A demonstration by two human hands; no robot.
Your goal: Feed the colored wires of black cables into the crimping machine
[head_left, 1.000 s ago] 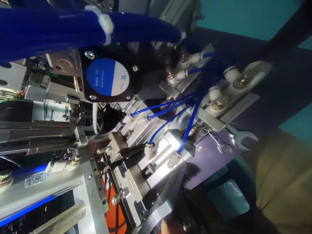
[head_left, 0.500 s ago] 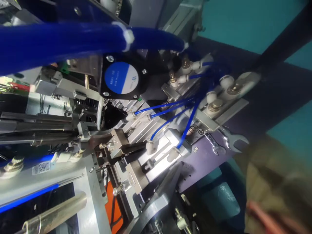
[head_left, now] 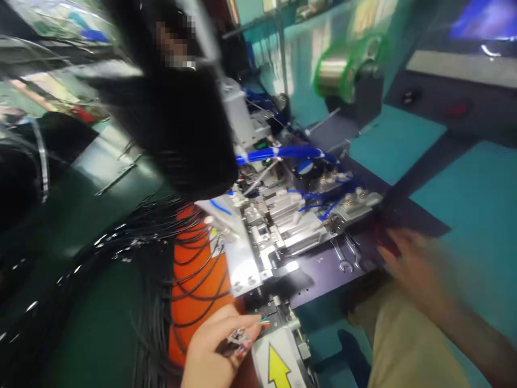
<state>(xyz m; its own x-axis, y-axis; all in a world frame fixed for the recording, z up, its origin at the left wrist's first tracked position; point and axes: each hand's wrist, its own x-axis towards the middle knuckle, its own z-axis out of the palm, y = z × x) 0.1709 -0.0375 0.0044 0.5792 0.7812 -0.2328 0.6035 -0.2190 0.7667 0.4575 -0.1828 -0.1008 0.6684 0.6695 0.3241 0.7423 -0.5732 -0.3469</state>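
Observation:
My left hand is closed in a pinch at the bottom centre. Thin coloured wires stick out past its thumb and fingertip, and a small bundle of pale and pink bits shows inside the curled fingers. Just right of it lies a white plate with a yellow arrow. My right hand is over the purple-grey table edge on the right, smeared by motion. A dark red item shows at its fingertips; whether it is gripped I cannot tell. Two wrenches lie to its left.
A metal machine with blue air tubes fills the middle. Black cables spread over an orange surface at left. A large black housing hangs in the upper left. A green-rimmed spool stands at the back.
The view has pulled back from the machine. My left hand with the wires has come into view. My right hand, a blur at the lower right before, is now over the table by the red item.

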